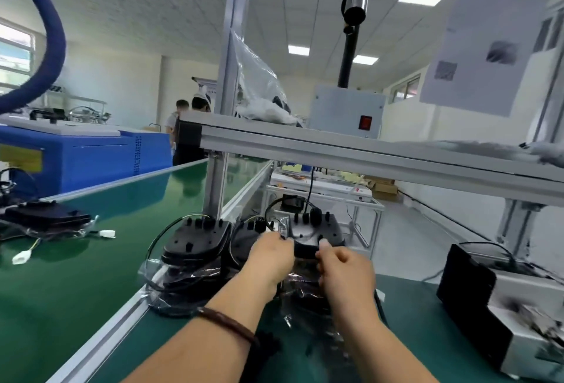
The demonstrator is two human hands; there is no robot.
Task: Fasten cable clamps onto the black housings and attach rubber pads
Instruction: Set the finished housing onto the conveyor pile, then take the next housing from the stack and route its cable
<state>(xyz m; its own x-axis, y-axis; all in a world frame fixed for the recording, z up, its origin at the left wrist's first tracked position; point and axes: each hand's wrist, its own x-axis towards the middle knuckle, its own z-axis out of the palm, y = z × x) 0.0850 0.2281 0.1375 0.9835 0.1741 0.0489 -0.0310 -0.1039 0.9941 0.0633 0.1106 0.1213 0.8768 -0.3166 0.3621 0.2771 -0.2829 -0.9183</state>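
held housing: a black housing (314,231) is gripped at its near edge by both hands, above the green bench (406,300), on top of what looks like a stack of bagged parts; small pegs are seen standing on its top face.
left hand: the left hand (271,257) is curled closed, fingertips pinched on the housing's near left edge; a dark braided band (227,323) is worn on the wrist.
right hand: the right hand (345,269) is closed loosely, thumb pressed on the near right edge of the same housing; what lies under the fingers cannot be told.
neighbouring housings: a second black housing (198,239) is stacked just to the left, a third (247,234) partly hidden between the two; thin black wires are looped around them.
wrapping: clear plastic bags (171,291) are crumpled beneath and around the stacks.
conveyor: a green belt (76,276) is seen on the left, with another bagged dark part (45,218) and white connectors (106,233) lying well apart from the hands.
right side: a black and grey machine (476,300) is placed on the bench.
overhead: an aluminium shelf (335,144) is fixed above the work.
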